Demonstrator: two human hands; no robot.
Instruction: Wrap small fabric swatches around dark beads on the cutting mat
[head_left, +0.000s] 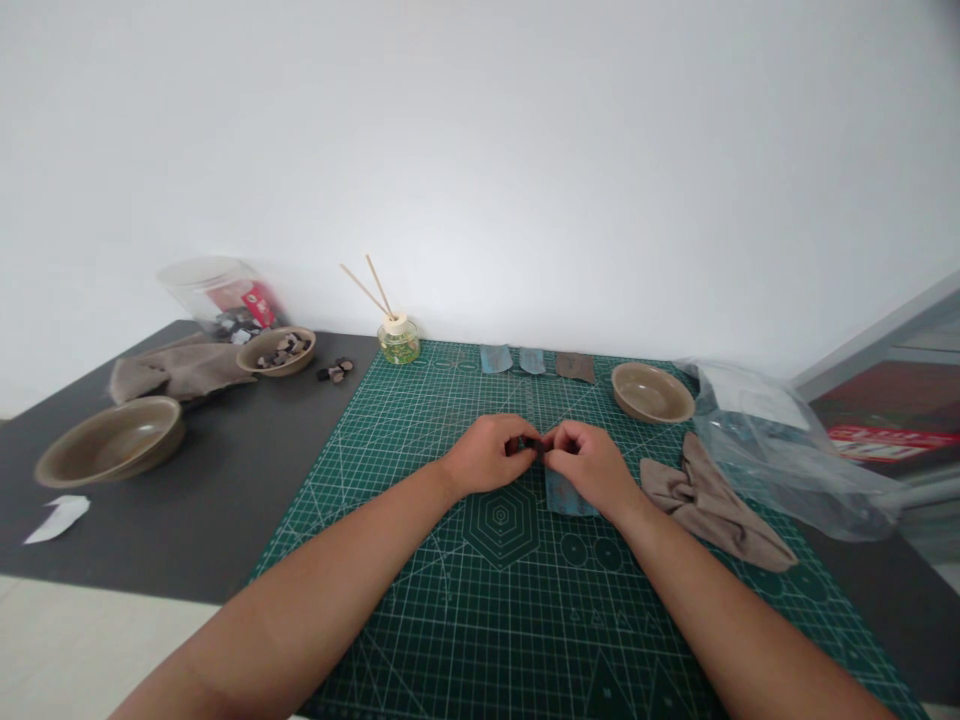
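My left hand (491, 455) and my right hand (592, 465) meet over the middle of a green cutting mat (420, 520). The fingertips of both are pinched on a small dark piece (538, 447), largely hidden by the fingers, so its kind is unclear. Under my right hand lies a flat blue-grey packet or swatch (568, 498), partly covered by the hand. Beside my right forearm is a crumpled brown cloth (712, 500).
Along the mat's back edge lie two bluish pieces (496, 359) and a brown piece (575, 367). A reed diffuser (399, 340), a bowl (652, 392) and a clear plastic bag (787, 440) stand around. Leftward are a bowl of dark and tan bits (251, 357), another bowl (56, 468) and a tipped jar (202, 280).
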